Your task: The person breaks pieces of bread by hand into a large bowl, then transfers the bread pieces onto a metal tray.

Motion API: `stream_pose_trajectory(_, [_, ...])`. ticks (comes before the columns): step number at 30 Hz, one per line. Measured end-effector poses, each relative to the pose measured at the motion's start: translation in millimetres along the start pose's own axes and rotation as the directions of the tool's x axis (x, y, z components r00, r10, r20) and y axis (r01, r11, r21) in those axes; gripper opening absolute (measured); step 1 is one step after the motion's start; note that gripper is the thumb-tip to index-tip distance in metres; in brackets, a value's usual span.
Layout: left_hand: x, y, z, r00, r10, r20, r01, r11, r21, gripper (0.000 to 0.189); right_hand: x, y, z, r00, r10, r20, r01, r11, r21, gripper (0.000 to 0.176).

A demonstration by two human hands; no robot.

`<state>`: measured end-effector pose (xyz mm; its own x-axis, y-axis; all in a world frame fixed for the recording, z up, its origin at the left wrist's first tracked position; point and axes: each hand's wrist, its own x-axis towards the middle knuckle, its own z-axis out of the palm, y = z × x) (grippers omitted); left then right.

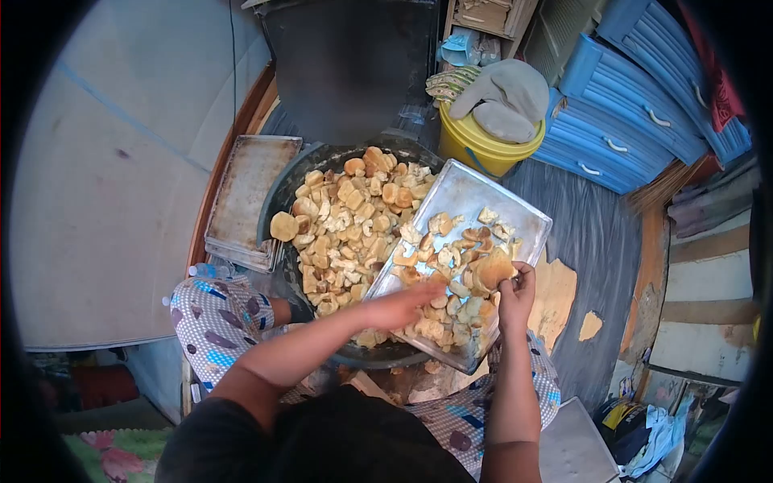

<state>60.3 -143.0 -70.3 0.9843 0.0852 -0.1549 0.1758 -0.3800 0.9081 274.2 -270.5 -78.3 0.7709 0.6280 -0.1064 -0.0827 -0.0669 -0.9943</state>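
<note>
A metal baking tray [515, 211] lies tilted across the rim of a large dark tub [272, 211] and over my lap. Broken bread pieces [428, 328] are spread over the tray, and many more bread chunks [342, 233] fill the tub. At the tray's right edge, my right hand [518, 294] grips a larger browned piece of bread [493, 270] between thumb and fingers. My left hand [407, 304] reaches across the tray's left part with fingers stretched out, low over the bread pieces and apparently touching some; its fingertips are slightly blurred.
Stacked baking trays [251, 189] lie left of the tub. Behind stands a yellow bucket [483, 153] with a grey neck pillow [503, 97] on its lid. Blue drawers [620, 113] line the back right. Torn flooring [555, 286] shows at right; a plastic bottle [211, 270] lies by my left knee.
</note>
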Motion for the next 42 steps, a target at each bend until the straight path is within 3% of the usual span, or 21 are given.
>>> stream_pose_trajectory(2, [26.4, 0.0, -17.2, 0.969, -0.081, -0.231, 0.098, 0.993, 0.060, 0.060, 1.7, 6.7, -2.4, 1.000, -0.003, 0.019, 0.004, 0.999, -0.038, 0.036])
stream_pose_trajectory(3, [33.7, -4.5, -17.5, 0.911, -0.001, -0.413, 0.085, 0.979, 0.184, 0.041, 1.2, 10.6, -3.7, 0.999, -0.011, 0.039, 0.014, 0.997, -0.075, 0.035])
stream_pose_trajectory(5, [27.1, 14.9, -15.3, 0.958, -0.113, -0.265, 0.093, 0.992, -0.086, 0.027, -2.0, 9.2, -2.2, 0.998, -0.005, 0.057, 0.011, 0.994, -0.104, 0.034])
stream_pose_trajectory(6, [19.4, 11.3, -0.3, 0.982, -0.186, -0.028, 0.181, 0.976, -0.118, 0.026, -3.7, 4.0, 0.6, 0.996, -0.029, 0.084, 0.035, 0.997, -0.071, 0.034])
stream_pose_trajectory(7, [8.0, 6.5, 21.9, 0.947, -0.241, 0.212, 0.272, 0.953, -0.132, 0.026, -6.9, -0.3, 2.3, 0.992, -0.051, 0.112, 0.056, 0.998, -0.036, 0.035])
stream_pose_trajectory(9, [-23.1, -18.1, 81.8, 0.780, -0.185, 0.598, 0.393, 0.888, -0.239, 0.029, -13.3, -3.3, 5.5, 0.987, -0.006, 0.158, 0.001, 1.000, 0.029, 0.034])
stream_pose_trajectory(11, [-56.1, -52.6, 143.9, 0.701, -0.151, 0.698, 0.285, 0.955, -0.079, 0.036, -14.5, -4.4, 9.1, 0.976, 0.032, 0.215, -0.037, 0.999, 0.021, 0.033])
stream_pose_trajectory(13, [-100.8, -147.8, 232.0, 0.743, -0.147, 0.653, 0.126, 0.989, 0.079, 0.032, -19.8, -6.3, 16.1, 0.974, 0.020, 0.224, -0.025, 0.999, 0.022, 0.034])
stream_pose_trajectory(14, [-97.7, -142.2, 231.2, 0.739, -0.139, 0.659, 0.126, 0.990, 0.068, 0.032, -22.4, -6.7, 16.2, 0.961, 0.055, 0.273, -0.049, 0.998, -0.029, 0.035])
stream_pose_trajectory(16, [-87.7, -120.6, 228.1, 0.512, -0.624, 0.590, 0.415, 0.781, 0.466, 0.048, -26.8, -3.9, 15.5, 0.935, 0.108, 0.337, -0.079, 0.992, -0.099, 0.036])
stream_pose_trajectory(17, [-89.3, -127.9, 239.0, 0.509, -0.608, 0.609, 0.411, 0.793, 0.449, 0.048, -30.0, -4.2, 16.1, 0.935, 0.130, 0.330, -0.096, 0.988, -0.119, 0.036])
stream_pose_trajectory(19, [-93.6, -147.8, 259.1, 0.567, -0.704, 0.427, 0.699, 0.686, 0.203, 0.049, -30.4, -8.8, 21.1, 0.943, 0.153, 0.296, -0.140, 0.988, -0.063, 0.036])
stream_pose_trajectory(20, [-86.7, -152.4, 272.3, 0.611, -0.682, 0.402, 0.705, 0.700, 0.117, 0.049, -29.7, -10.5, 20.6, 0.939, 0.201, 0.281, -0.181, 0.979, -0.093, 0.036])
stream_pose_trajectory(22, [-79.1, -162.8, 292.3, 0.649, -0.594, 0.475, 0.606, 0.782, 0.149, 0.048, -29.3, -9.8, 22.2, 0.943, 0.195, 0.269, -0.174, 0.980, -0.100, 0.036])
stream_pose_trajectory(25, [-130.9, -187.9, 310.4, 0.594, -0.567, 0.571, 0.512, 0.814, 0.275, 0.048, -27.7, -11.6, 26.6, 0.941, 0.199, 0.275, -0.168, 0.977, -0.131, 0.036])
stream_pose_trajectory(27, [-169.2, -200.8, 311.1, 0.545, -0.564, 0.621, 0.463, 0.819, 0.338, 0.048, -27.0, -6.6, 29.6, 0.933, 0.218, 0.286, -0.216, 0.976, -0.037, 0.036])
stream_pose_trajectory(30, [-184.9, -204.2, 305.1, 0.532, -0.516, 0.671, 0.407, 0.851, 0.332, 0.047, -26.2, -2.1, 31.4, 0.934, 0.257, 0.249, -0.251, 0.966, -0.058, 0.036])
stream_pose_trajectory(34, [-135.7, -185.3, 304.9, 0.643, -0.278, 0.714, 0.222, 0.959, 0.174, 0.047, -24.4, 1.5, 28.3, 0.936, 0.222, 0.272, -0.208, 0.975, -0.079, 0.037])
stream_pose_trajectory(38, [-71.8, -121.5, 249.5, 0.680, 0.019, 0.733, 0.031, 0.998, -0.055, 0.046, -24.3, -4.4, 30.7, 0.955, 0.162, 0.249, -0.174, 0.984, 0.025, 0.038])
stream_pose_trajectory(41, [-27.5, -38.7, 110.4, 0.665, -0.030, 0.746, 0.107, 0.993, -0.055, 0.040, -23.7, 1.4, 22.3, 0.955, 0.126, 0.267, -0.137, 0.990, 0.022, 0.039])
stream_pose_trajectory(42, [-20.0, -42.7, 92.9, 0.752, -0.087, 0.653, 0.150, 0.988, -0.041, 0.036, -23.4, -0.5, 22.0, 0.959, 0.101, 0.264, -0.107, 0.994, 0.010, 0.037])
